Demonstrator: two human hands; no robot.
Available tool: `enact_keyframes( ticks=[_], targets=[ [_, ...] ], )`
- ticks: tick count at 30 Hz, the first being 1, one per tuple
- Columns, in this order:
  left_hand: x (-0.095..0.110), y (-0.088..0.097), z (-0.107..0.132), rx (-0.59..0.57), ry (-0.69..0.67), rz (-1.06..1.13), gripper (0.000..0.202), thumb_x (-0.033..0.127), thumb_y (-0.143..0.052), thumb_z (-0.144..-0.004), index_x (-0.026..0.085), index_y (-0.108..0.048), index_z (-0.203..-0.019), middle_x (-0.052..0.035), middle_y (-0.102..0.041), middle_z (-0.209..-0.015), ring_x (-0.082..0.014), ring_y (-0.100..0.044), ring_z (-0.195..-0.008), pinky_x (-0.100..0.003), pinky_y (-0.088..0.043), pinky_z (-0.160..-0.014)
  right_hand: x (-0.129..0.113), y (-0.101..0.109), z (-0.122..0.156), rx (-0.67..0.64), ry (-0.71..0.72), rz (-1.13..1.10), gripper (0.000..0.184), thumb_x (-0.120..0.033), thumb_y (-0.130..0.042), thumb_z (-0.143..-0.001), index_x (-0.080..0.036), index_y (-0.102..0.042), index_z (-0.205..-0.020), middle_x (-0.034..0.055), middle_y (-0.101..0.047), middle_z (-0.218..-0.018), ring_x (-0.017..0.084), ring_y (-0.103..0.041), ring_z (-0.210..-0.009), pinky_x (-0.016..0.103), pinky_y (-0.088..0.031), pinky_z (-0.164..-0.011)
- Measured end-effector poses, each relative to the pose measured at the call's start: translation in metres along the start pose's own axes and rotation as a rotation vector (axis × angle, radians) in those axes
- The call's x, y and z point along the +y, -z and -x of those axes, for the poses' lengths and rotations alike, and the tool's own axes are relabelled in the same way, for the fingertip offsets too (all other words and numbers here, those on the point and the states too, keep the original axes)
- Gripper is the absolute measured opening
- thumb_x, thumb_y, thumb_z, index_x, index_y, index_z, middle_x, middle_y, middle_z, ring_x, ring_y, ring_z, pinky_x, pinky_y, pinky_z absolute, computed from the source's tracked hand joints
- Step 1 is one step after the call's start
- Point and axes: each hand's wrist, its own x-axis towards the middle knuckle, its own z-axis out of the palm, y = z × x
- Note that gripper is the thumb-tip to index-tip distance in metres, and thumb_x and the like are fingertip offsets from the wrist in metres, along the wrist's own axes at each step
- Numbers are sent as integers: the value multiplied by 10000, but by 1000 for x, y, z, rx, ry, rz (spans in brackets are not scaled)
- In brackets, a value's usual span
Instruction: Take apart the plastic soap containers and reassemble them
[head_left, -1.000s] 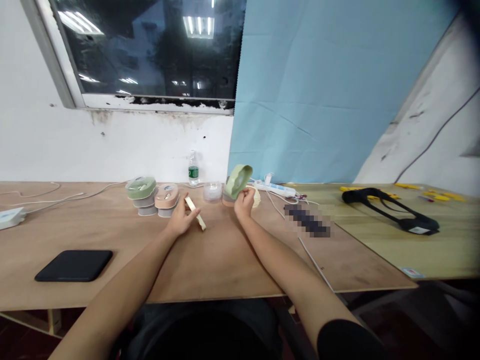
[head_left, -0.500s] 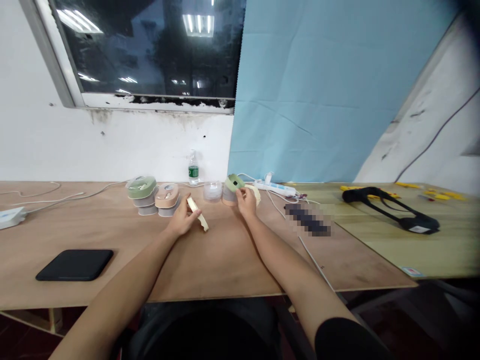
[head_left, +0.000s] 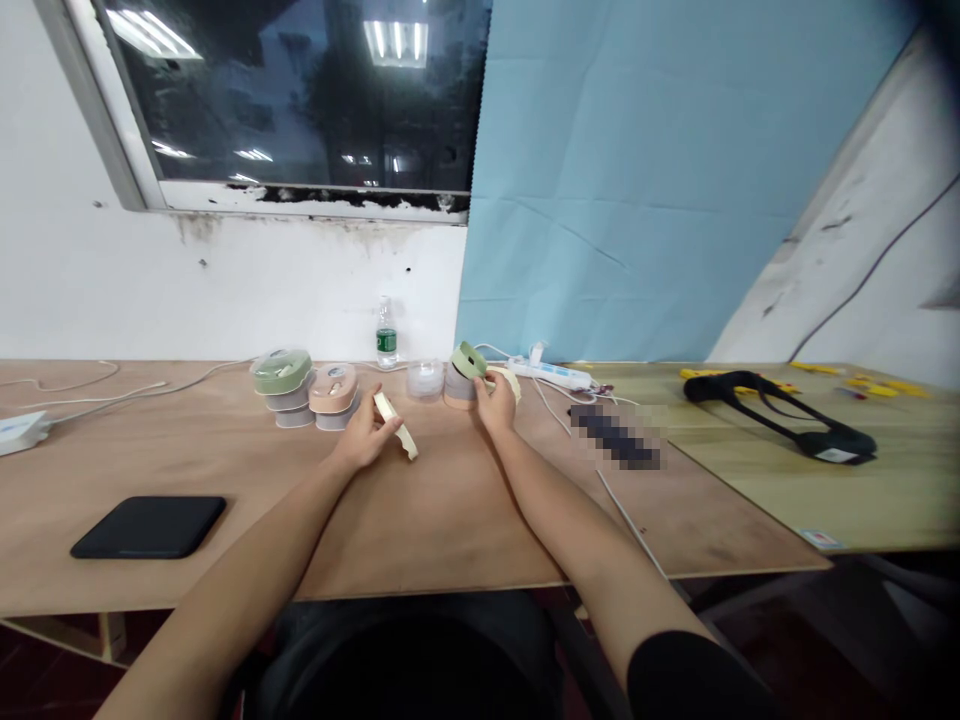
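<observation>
The left hand (head_left: 364, 440) pinches a thin cream curved plastic strip (head_left: 395, 426) between thumb and fingers. The right hand (head_left: 495, 405) is pressed together on a round pale-green lid (head_left: 469, 360), tilted over a peach round container (head_left: 459, 390) at its 10 o'clock. Both forearms reach forward above the plywood table (head_left: 450, 520).

Green label on the water bottle (head_left: 386, 345). Left of the bottle, a pale green lid (head_left: 281, 371) and a peach lid (head_left: 334, 389), both over gray cups. Just below the bottle, a cream strip (head_left: 395, 425). Right of the bottle, a green lid (head_left: 469, 360) on a peach cup (head_left: 459, 391), a cream curl (head_left: 506, 378), and a white power strip (head_left: 547, 375) with blue marks. Behind the bottle, a big light blue sheet (head_left: 637, 180).
</observation>
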Motion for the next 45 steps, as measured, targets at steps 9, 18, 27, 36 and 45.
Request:
enact_keyframes(
  ticks=[9, 18, 27, 36, 45],
  targets=[
    [0, 0, -1, -2, -7, -28, 835, 533, -533, -827, 132, -181, -1469, -156, -574, -1199, -277, -619, -985, -434, -472, -892, 3, -3, 1, -55, -50, -31, 407, -398, -518, -835, -184, -589, -1173, 118, -650, -1147, 255, -588, -1053, 407, -427, -933],
    [1, 0, -1, -7, -8, -27, 856, 544, -528, -826, 109, -171, -1471, -173, -555, -1234, -275, -622, -979, -422, -470, -893, 8, -3, -1, -87, -54, -18, 353, -417, -546, -820, -199, -622, -1087, 100, -680, -1061, 262, -606, -1008, 407, -446, -893],
    [1, -1, 0, -7, -10, -61, 833, 538, -521, -826, 118, -188, -1464, -147, -595, -1152, -277, -620, -969, -425, -463, -890, 9, -5, 0, -75, -101, -70, 488, -432, -589, -782, -192, -533, -1203, 124, -630, -1164, 268, -580, -1077, 415, -429, -932],
    [0, -1, 0, -8, -15, -59, 826, 533, -526, -825, 138, -187, -1466, -145, -585, -1177, -271, -624, -966, -428, -466, -890, 9, -2, 0, -24, -48, -66, 367, -427, -458, -865, -197, -547, -1136, 108, -634, -1143, 245, -564, -1090, 414, -423, -938],
    [-1, 0, 0, -11, 0, -66, 818, 543, -516, -828, 139, -199, -1464, -154, -577, -1201, -278, -621, -990, -430, -466, -895, 6, -3, 1, -56, -81, -76, 479, -410, -515, -839, -198, -482, -1267, 121, -595, -1244, 267, -550, -1146, 415, -415, -968]
  ],
)
